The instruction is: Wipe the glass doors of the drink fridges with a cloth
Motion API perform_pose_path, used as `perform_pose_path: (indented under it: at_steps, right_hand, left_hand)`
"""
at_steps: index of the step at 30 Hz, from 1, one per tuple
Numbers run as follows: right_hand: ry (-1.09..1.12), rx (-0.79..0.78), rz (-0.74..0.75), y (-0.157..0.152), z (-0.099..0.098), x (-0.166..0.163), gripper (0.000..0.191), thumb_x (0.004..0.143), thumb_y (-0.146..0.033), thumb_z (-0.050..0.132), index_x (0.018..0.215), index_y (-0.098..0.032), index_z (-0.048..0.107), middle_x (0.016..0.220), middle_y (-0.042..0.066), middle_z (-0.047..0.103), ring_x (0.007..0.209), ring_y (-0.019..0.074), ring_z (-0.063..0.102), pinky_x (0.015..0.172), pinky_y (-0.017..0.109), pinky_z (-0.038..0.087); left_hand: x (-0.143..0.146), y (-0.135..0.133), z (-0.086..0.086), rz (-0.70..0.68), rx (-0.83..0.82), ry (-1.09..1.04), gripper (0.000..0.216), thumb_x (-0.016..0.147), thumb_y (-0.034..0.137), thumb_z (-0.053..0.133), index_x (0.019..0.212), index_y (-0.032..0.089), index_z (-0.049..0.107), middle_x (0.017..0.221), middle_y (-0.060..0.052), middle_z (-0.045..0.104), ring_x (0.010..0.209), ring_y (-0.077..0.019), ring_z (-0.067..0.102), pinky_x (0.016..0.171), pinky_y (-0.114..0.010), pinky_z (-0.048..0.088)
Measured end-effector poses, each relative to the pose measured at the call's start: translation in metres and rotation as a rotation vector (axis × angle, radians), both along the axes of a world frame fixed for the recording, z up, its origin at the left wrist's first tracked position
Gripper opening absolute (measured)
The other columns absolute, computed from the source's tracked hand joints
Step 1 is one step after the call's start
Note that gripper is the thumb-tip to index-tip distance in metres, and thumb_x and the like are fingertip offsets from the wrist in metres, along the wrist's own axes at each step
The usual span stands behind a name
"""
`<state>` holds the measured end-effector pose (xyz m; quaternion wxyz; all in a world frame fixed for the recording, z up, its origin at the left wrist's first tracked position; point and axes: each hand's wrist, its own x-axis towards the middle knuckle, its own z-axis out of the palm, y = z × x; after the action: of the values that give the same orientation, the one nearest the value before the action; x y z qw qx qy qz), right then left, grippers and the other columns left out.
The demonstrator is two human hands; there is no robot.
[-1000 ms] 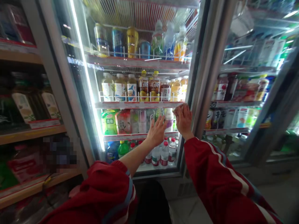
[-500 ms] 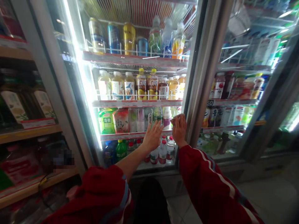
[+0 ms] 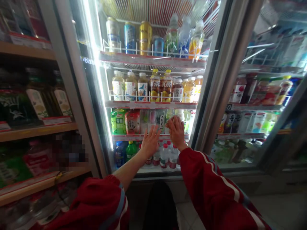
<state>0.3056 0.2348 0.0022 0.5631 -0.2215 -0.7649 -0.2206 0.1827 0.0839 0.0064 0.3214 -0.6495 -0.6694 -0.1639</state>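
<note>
My left hand (image 3: 151,142) is open, its fingers spread in front of the glass at the third shelf; whether it touches the pane I cannot tell. Just to its right, my right hand (image 3: 177,131) has its fingers bent around a small crumpled brownish thing (image 3: 169,124), mostly hidden and blurred, close to the glass door (image 3: 208,95). Behind the hands stand a bottle with a WAVE label (image 3: 162,121), a red drink pouch (image 3: 132,122) and a green drink pouch (image 3: 118,121).
Cans (image 3: 145,38) and bottles fill the upper shelves of the lit cooler. Small red-capped bottles (image 3: 164,156) stand on its bottom shelf. A metal door frame (image 3: 230,80) rises on the right, and wooden shelves (image 3: 35,132) with more drinks are on the left.
My right hand has shifted left across the glass with the crumpled thing, away from the door's right edge. My left hand stays open, slightly further left. The view has turned a little left.
</note>
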Motion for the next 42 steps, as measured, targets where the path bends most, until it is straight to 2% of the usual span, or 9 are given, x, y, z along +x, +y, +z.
perform_pose_path:
  at_steps: [4,10,12,19,25,27,34,40,42]
  right_hand:
    - [0.076,-0.011,-0.006,0.004,0.027,-0.011,0.045,0.089,-0.020,0.042,0.134,-0.018,0.048,0.148,0.015,0.035,0.143,0.0265,0.019,0.111,0.054,0.024]
    - [-0.187,-0.003,0.074,-0.023,-0.012,-0.027,0.046,0.087,-0.014,0.043,0.131,-0.023,0.052,0.146,0.011,0.040,0.143,0.0250,0.021,0.111,0.054,0.025]
    - [-0.241,-0.013,0.092,-0.028,-0.014,-0.030,0.046,0.086,-0.013,0.043,0.130,-0.024,0.052,0.146,0.010,0.041,0.142,0.0250,0.023,0.112,0.054,0.023]
    - [-0.159,0.008,0.062,-0.036,0.027,-0.054,0.044,0.089,-0.018,0.044,0.132,-0.027,0.051,0.146,0.009,0.041,0.141,0.0255,0.026,0.113,0.055,0.018]
    - [-0.385,0.036,0.179,-0.052,-0.007,-0.069,0.048,0.087,-0.015,0.048,0.133,-0.028,0.048,0.145,0.008,0.043,0.140,0.0234,0.029,0.114,0.053,0.016]
    - [-0.420,0.039,0.228,-0.056,-0.009,-0.074,0.050,0.085,-0.014,0.049,0.133,-0.029,0.048,0.145,0.008,0.043,0.140,0.0228,0.030,0.114,0.054,0.014]
    - [-0.259,0.062,0.185,-0.068,0.032,-0.109,0.048,0.087,-0.016,0.049,0.134,-0.028,0.048,0.147,0.007,0.040,0.141,0.0237,0.026,0.114,0.054,0.013]
    - [-0.460,0.092,0.281,-0.086,0.000,-0.127,0.050,0.087,-0.015,0.050,0.135,-0.030,0.046,0.146,0.006,0.042,0.140,0.0222,0.029,0.115,0.052,0.013]
    - [-0.488,0.105,0.301,-0.091,-0.002,-0.134,0.050,0.087,-0.015,0.050,0.135,-0.030,0.045,0.146,0.005,0.042,0.141,0.0213,0.028,0.115,0.051,0.013]
  left_hand:
    - [-0.014,-0.009,-0.003,0.028,0.013,-0.041,0.057,0.081,0.016,0.046,0.138,0.014,0.039,0.151,-0.014,0.027,0.142,-0.0276,0.021,0.113,-0.056,0.021]
    - [-0.033,-0.023,-0.016,0.068,0.039,-0.046,0.057,0.081,0.017,0.046,0.137,0.015,0.039,0.152,-0.014,0.026,0.142,-0.0267,0.020,0.114,-0.055,0.019]
    - [-0.038,-0.027,-0.018,0.079,0.035,-0.046,0.057,0.081,0.017,0.046,0.138,0.014,0.039,0.152,-0.014,0.026,0.142,-0.0265,0.020,0.114,-0.054,0.019]
    - [-0.050,-0.041,-0.021,0.113,0.044,-0.070,0.058,0.080,0.016,0.048,0.137,0.011,0.040,0.152,-0.015,0.025,0.142,-0.0271,0.018,0.114,-0.055,0.018]
    - [-0.065,-0.053,-0.030,0.151,0.050,-0.113,0.059,0.081,0.018,0.047,0.138,0.012,0.038,0.152,-0.014,0.025,0.142,-0.0267,0.018,0.114,-0.054,0.018]
    - [-0.071,-0.056,-0.032,0.170,0.053,-0.123,0.058,0.082,0.019,0.047,0.139,0.012,0.038,0.152,-0.014,0.025,0.142,-0.0268,0.017,0.114,-0.054,0.018]
    - [-0.094,-0.074,-0.036,0.221,0.066,-0.146,0.061,0.080,0.018,0.049,0.139,0.011,0.036,0.152,-0.016,0.023,0.143,-0.0276,0.013,0.114,-0.056,0.018]
    - [-0.111,-0.090,-0.037,0.270,0.077,-0.154,0.064,0.078,0.017,0.051,0.139,0.011,0.034,0.151,-0.017,0.025,0.143,-0.0283,0.015,0.114,-0.056,0.017]
    - [-0.116,-0.094,-0.036,0.294,0.075,-0.158,0.063,0.079,0.016,0.050,0.139,0.012,0.034,0.152,-0.016,0.024,0.143,-0.0283,0.015,0.114,-0.056,0.017]
